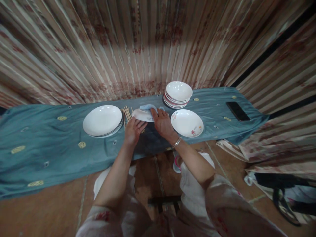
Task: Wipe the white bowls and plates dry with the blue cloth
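A white plate or shallow bowl (142, 116) is tilted up above the table, its underside with small printing facing me. My left hand (134, 130) grips its lower left edge, fingers against the underside. On its right side, my right hand (163, 122) presses a light blue cloth (148, 107) over the rim. Behind the dish, to the left, lie several wooden chopsticks (127, 113). Just right of my right hand is a white plate with a floral pattern (186, 121).
A stack of white bowls (178, 92) stands at the back, right of centre. Large white plates (102, 120) are stacked on the left. A black phone (237, 111) lies at the right on the teal tablecloth (61, 144). Pleated curtains (148, 46) hang behind the table.
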`<state>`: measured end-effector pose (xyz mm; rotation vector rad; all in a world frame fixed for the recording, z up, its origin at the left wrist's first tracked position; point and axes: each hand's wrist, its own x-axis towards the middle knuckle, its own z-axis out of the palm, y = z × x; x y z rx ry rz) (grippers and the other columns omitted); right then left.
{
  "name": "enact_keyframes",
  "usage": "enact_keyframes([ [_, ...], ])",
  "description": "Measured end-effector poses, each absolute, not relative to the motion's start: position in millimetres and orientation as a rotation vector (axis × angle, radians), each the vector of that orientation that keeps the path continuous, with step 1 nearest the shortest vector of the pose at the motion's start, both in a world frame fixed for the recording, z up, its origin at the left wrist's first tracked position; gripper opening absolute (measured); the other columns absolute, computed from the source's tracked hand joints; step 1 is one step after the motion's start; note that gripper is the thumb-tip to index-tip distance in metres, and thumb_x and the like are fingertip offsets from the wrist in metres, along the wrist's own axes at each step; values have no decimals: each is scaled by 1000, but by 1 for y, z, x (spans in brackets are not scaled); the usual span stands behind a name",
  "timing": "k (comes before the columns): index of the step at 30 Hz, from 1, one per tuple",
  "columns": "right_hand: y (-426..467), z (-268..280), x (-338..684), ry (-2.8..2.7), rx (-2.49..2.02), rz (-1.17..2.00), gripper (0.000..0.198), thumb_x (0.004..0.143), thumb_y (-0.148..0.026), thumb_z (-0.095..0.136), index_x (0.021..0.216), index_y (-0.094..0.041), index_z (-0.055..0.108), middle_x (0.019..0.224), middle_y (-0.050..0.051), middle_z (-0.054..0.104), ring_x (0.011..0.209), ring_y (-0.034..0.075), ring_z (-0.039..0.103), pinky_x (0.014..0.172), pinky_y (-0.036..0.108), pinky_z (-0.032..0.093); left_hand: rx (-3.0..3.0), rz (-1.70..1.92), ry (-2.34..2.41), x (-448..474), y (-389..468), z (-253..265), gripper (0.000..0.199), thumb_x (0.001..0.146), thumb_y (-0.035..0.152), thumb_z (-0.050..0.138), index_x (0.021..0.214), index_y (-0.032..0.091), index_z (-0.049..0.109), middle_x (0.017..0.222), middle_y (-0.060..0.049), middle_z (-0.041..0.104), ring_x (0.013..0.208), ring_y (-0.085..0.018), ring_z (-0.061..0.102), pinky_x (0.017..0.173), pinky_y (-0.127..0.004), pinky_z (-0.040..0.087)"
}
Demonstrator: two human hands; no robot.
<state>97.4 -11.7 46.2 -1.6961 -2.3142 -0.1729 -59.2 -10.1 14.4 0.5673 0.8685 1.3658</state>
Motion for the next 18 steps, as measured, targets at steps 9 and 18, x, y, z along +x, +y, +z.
enact_keyframes([
  [9, 14, 41, 124, -2080, -1564, 7, 54, 95, -4, 31, 146, -9, 50, 135, 20, 64, 129, 26, 58, 111, 44, 46, 656, 1358, 1018, -65, -10, -4, 31, 78, 36, 78, 102, 22, 65, 123, -10, 71, 122, -29, 67, 96, -44, 57],
  [18, 13, 51, 140, -1805, -1551, 203, 46, 105, -30, 31, 139, -12, 56, 120, 17, 74, 113, 31, 66, 97, 41, 51, 648, 1428, 1158, -62, -7, -14, 31, 76, 17, 76, 105, 23, 65, 122, -5, 69, 121, -21, 64, 94, -33, 57],
])
